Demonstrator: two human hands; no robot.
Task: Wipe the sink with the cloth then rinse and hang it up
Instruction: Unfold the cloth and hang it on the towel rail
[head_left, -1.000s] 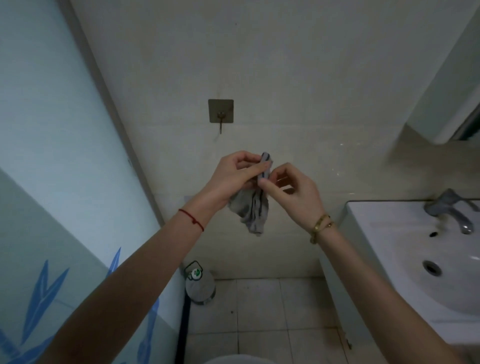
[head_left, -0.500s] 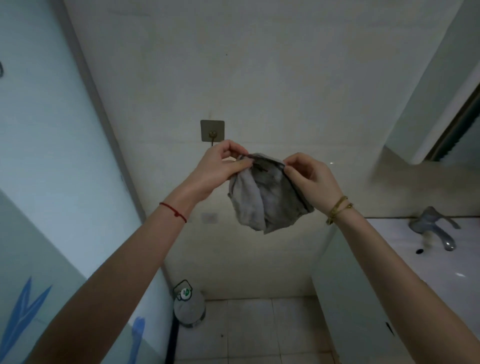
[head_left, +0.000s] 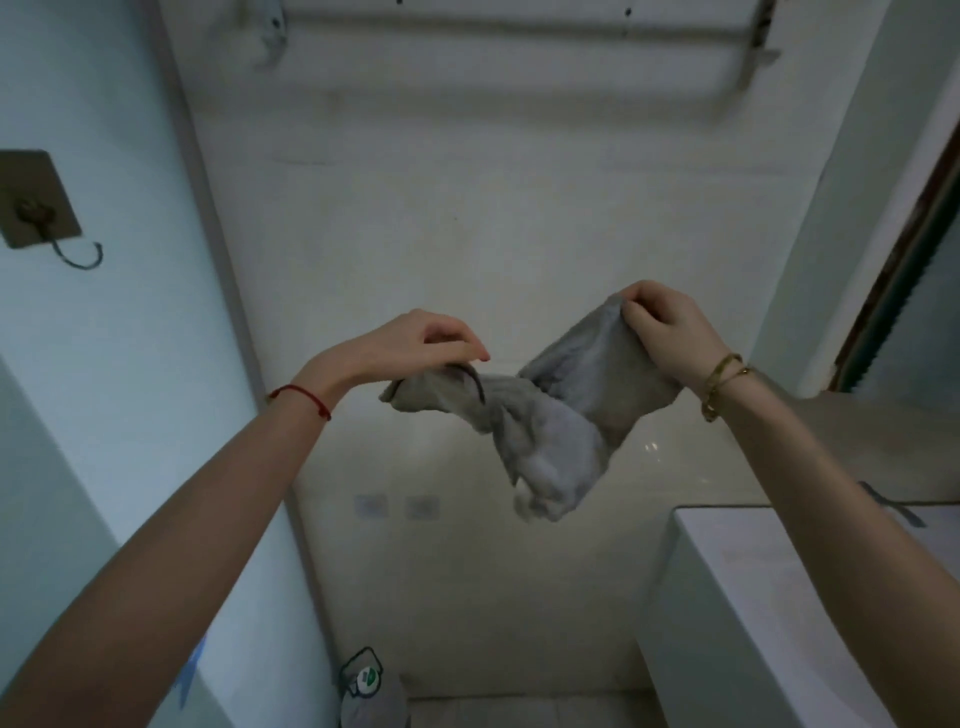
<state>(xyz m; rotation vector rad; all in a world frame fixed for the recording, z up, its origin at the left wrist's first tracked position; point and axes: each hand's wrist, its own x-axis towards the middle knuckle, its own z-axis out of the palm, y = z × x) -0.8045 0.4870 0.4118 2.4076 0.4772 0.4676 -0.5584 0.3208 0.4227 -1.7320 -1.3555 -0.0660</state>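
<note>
Head camera faces the near wall, tilted slightly upward.

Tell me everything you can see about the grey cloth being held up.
The cloth is grey, soft and towel-like, with a dark strip along one edge near the left hand. It is crumpled, partly spread, held in the air before the pale wall. The left hand pinches its lower left end; the right hand pinches a higher corner. The middle sags and a bunched fold hangs down. It touches nothing else and is not on the wall hook.

Cloth now wider between hands
</note>
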